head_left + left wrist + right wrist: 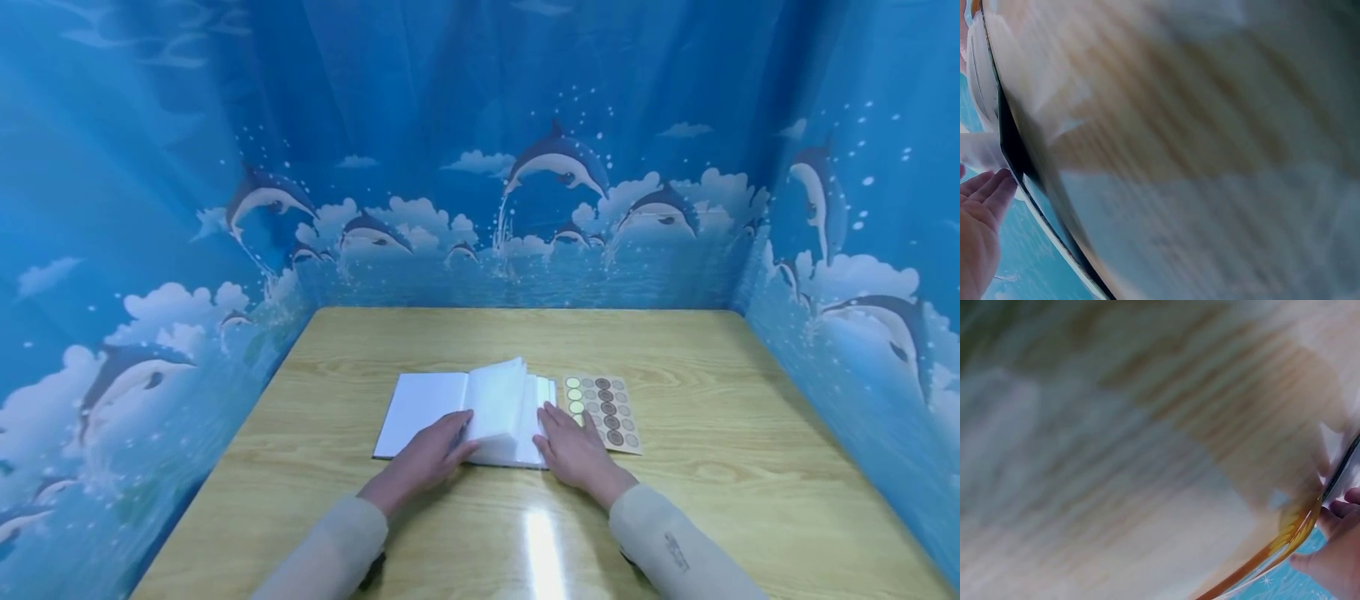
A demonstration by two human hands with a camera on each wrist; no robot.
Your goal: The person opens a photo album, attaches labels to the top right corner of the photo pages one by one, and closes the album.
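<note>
An open notebook (430, 404) with blank white pages lies on the table, several of its middle leaves (495, 400) standing up in a loose curve. My left hand (431, 454) is at the lower middle of the notebook, its fingers straight and touching the raised leaves near the fold. On the right-hand pages rests my right hand (576, 450), fingers extended and spread. Beside the notebook, partly covered by that hand, lies a brown sheet (618, 408) with rows of round yellow, beige and dark brown stickers. In the left wrist view, the left hand (982, 219) shows straight fingers at the notebook's edge.
The wood-grain table (360, 342) extends around the notebook and sheet. A blue curtain (450, 100) printed with dolphins and clouds surrounds its back and both sides. Light reflects off the tabletop between the forearms.
</note>
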